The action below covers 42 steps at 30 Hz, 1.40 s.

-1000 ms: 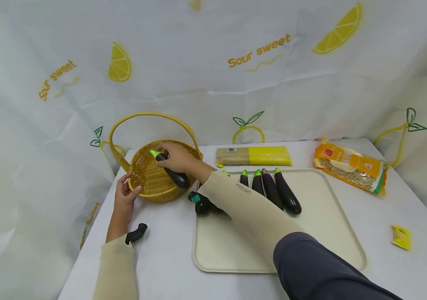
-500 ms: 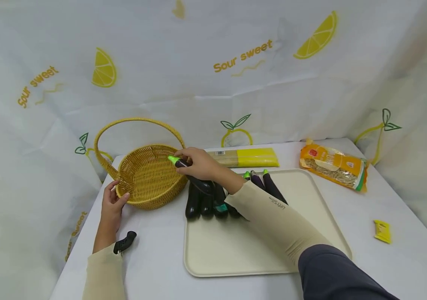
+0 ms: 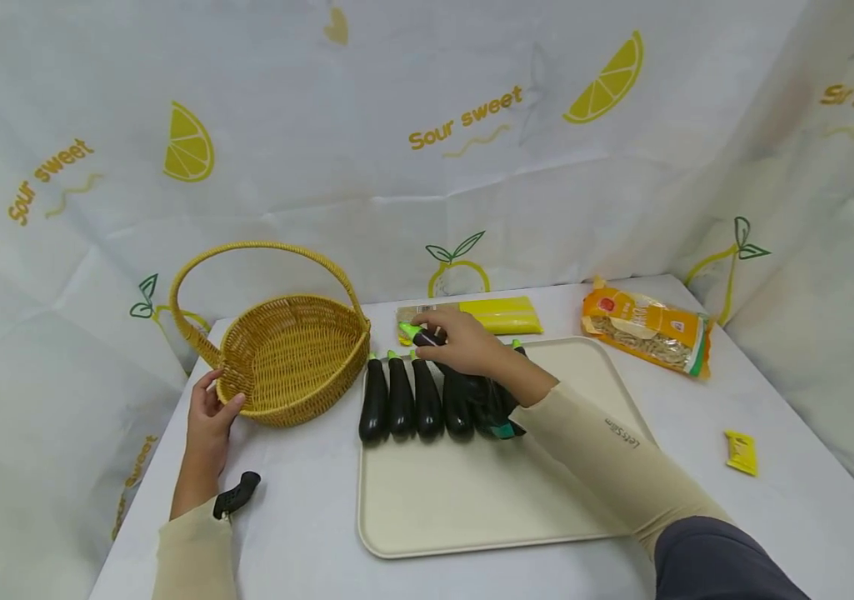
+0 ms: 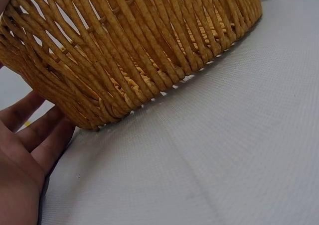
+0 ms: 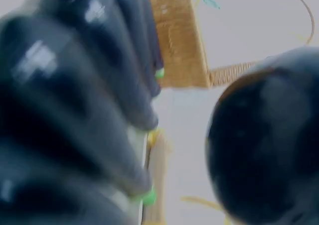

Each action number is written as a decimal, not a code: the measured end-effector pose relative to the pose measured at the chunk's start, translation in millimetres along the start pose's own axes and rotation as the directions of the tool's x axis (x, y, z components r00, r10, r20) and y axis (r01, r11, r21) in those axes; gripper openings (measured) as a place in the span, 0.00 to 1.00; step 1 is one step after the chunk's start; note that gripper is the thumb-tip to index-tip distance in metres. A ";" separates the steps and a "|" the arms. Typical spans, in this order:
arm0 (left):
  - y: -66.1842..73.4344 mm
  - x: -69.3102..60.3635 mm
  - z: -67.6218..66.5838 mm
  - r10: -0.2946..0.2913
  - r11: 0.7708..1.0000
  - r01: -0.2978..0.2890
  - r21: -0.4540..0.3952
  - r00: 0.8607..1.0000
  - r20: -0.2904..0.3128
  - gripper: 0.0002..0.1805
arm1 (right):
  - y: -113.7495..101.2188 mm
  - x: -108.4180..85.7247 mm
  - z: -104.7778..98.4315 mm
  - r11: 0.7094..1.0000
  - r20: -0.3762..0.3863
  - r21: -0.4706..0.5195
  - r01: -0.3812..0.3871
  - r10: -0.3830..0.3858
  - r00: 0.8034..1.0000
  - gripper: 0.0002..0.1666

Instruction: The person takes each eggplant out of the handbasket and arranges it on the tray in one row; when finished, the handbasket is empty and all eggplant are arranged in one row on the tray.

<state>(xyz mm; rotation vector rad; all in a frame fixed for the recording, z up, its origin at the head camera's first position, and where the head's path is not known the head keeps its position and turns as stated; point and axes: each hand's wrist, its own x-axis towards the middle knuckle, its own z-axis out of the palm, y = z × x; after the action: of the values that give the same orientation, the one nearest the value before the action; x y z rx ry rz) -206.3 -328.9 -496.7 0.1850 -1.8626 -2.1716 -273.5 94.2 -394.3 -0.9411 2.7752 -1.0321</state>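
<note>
My left hand (image 3: 209,425) holds the near left side of a yellow wicker basket (image 3: 299,408), thumb by its rim. In the left wrist view, its fingers (image 4: 50,135) reach along the basket's lower outer wall (image 4: 139,51). The basket's inside is bare. My right hand (image 3: 464,340) grips an eggplant (image 3: 427,337) near its green stem end, above the far edge of a beige tray (image 3: 471,508). Several dark eggplants (image 3: 374,408) lie side by side on the tray, some hidden behind the right hand and wrist. In the right wrist view, the held eggplant (image 5: 264,145) hangs apart from the blurred row.
Behind the tray lies a yellow and tan packet (image 3: 505,317). An orange bag (image 3: 644,329) sits at the back right, and a small yellow sachet (image 3: 741,452) on the right. A printed white curtain (image 3: 284,150) stands behind the table.
My right hand has carried the eggplant from inside the basket rightward to above the tray's far side. My left hand has stayed on the basket. The head view has shifted a little rightward.
</note>
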 end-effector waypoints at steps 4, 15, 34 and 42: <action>-0.2 -0.4 1.0 -0.004 1.000 0.004 -0.002 1.000 -0.014 0.31 | 16.3 -17.8 -9.6 0.999 -0.043 0.004 -0.052 0.052 0.998 0.28; 0.6 -6.2 6.3 -0.022 1.000 0.022 0.002 1.000 -0.007 0.30 | 58.1 -63.0 -32.3 0.976 -0.092 -0.005 -0.216 0.214 0.972 0.29; -1.4 -4.3 7.1 -0.013 1.000 0.013 0.019 1.000 -0.010 0.30 | 137.0 -115.1 -43.4 0.887 -0.179 0.061 -0.457 0.460 0.869 0.30; -1.1 -1.9 6.9 0.000 1.000 0.000 -0.017 1.000 -0.009 0.31 | 140.9 -109.2 -38.1 0.873 -0.207 -0.034 -0.486 0.470 0.858 0.32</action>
<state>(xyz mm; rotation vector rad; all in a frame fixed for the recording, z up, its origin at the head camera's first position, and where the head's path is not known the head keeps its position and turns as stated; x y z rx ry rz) -206.6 -321.6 -496.8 0.1912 -1.8391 -2.1818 -267.9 260.7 -468.3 -0.1218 2.9875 -0.9634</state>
